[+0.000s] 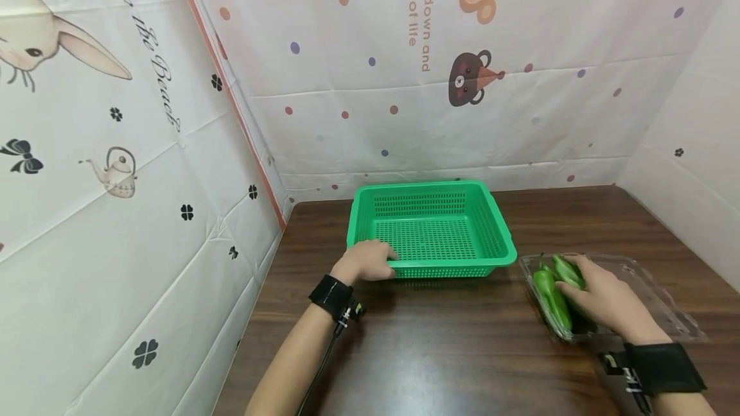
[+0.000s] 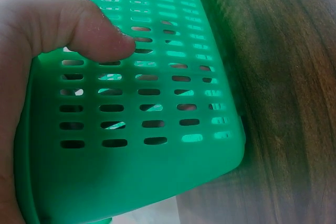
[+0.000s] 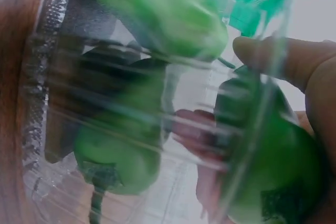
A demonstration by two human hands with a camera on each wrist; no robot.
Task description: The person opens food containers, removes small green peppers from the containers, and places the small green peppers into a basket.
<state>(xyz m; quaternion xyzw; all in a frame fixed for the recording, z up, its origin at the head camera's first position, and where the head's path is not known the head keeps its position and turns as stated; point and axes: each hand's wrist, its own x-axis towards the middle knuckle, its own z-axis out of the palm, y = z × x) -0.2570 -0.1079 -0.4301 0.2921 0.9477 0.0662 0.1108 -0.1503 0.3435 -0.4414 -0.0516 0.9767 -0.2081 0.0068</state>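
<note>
A green plastic basket [image 1: 428,271] with slotted walls stands at the back of the table. My left hand [image 1: 368,260] grips its front left rim; in the left wrist view the thumb [image 2: 100,32] presses the outside wall, with the other fingers hidden behind it. To the right, a clear plastic clamshell box [image 1: 540,313] holds several green peppers [image 1: 552,300]. My right hand [image 1: 607,297] reaches into it and holds one green pepper [image 3: 283,166] between thumb and fingers. The box's clear side partly blurs that grip in the right wrist view.
The box's clear lid [image 1: 653,287] lies folded out to the right on the brown wooden table [image 1: 439,345]. Patterned white sheets [image 1: 347,82] hang behind and along both sides. A cable [image 1: 320,364] trails from the left wristband.
</note>
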